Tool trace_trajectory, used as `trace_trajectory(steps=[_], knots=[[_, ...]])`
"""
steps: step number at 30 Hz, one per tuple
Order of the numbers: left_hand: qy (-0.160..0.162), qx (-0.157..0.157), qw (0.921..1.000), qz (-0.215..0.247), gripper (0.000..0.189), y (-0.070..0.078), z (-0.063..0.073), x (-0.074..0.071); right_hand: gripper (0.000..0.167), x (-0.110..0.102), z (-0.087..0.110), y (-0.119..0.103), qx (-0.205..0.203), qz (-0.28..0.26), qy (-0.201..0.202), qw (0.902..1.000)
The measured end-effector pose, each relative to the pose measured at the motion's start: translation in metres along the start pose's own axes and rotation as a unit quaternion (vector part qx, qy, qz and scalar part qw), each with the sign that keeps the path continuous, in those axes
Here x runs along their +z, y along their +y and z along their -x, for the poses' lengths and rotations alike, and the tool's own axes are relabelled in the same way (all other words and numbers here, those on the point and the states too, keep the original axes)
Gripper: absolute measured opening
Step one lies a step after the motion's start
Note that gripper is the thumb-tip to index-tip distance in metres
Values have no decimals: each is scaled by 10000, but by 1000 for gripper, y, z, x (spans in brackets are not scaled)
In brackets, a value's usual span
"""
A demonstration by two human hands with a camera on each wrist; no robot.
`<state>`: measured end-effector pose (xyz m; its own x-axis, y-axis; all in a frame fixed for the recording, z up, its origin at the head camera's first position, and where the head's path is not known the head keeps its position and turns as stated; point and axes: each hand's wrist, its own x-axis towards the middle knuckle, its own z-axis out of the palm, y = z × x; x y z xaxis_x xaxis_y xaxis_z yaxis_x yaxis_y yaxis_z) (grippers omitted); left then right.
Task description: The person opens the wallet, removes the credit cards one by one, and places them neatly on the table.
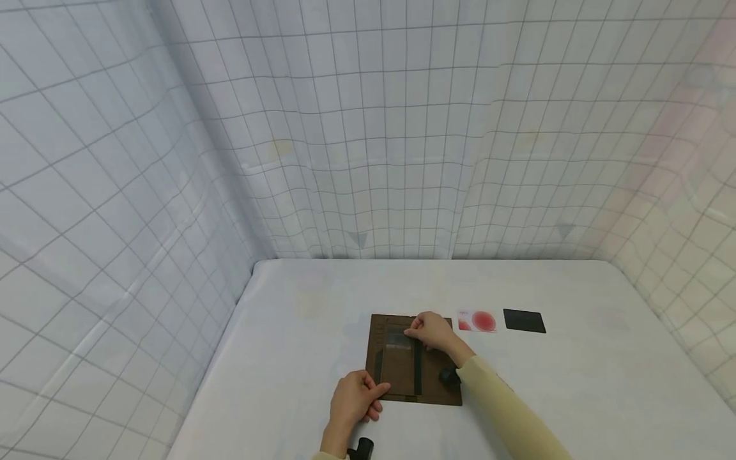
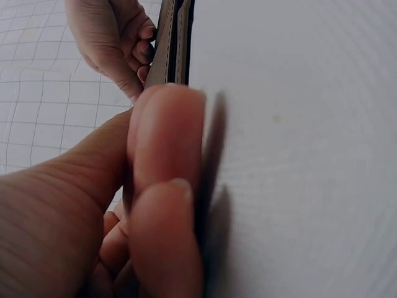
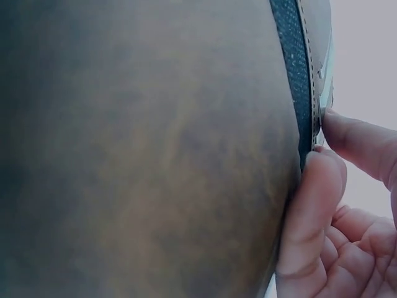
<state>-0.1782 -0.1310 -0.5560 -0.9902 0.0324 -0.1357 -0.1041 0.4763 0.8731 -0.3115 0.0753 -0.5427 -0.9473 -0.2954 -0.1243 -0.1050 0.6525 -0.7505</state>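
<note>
Pinching the brown wallet (image 1: 432, 386) at its near-left corner, left hand (image 1: 355, 396) is presumably steadying it; right hand (image 1: 431, 331) is pinching the inner flap (image 1: 398, 370), likely for control.

Soft, bright light is spreading over the white cloth walls with dark grid lines (image 1: 368, 128) and the smooth white tabletop (image 1: 276, 358), looking bluish at left and creamy pink at right. A faint shadow is lying beside the pale yellow sleeve (image 1: 512, 409). A small clear plastic window (image 1: 398, 340) in the flat brown leather case (image 1: 397, 374) is catching a greyish gleam. Toward the head view's borders, grid lines are slanting and bowing. The left wrist view is looking dimmer; the bare left hand (image 2: 155, 205) is blurring up close and casting soft-edged shadows. In the right wrist view, the leather is appearing out of focus, sinking into teal darkness at left.
</note>
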Motion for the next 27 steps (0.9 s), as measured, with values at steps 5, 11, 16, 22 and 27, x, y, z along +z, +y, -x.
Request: trace_trajectory(steps=[5, 11, 16, 22, 27], knots=[[21, -46, 10000, -25, 35, -1, 0, 0, 22, 3, -2, -2, 54, 261, 148, 9995], [14, -40, 10000, 13, 35, -1, 0, 0, 25, 3, -3, -4, 236, 415, 196, 9987], [2, -24, 10000, -5, 34, 0, 1, -1, 25, 5, -5, -3, 331, 264, 163, 9990], [56, 4, 10000, -21, 35, -1, 0, -1, 24, 7, -8, -2, 390, 90, 373, 9985], [28, -13, 10000, -15, 35, -2, 0, 0, 24, 7, -6, 0, 450, -244, 610, 9968]])
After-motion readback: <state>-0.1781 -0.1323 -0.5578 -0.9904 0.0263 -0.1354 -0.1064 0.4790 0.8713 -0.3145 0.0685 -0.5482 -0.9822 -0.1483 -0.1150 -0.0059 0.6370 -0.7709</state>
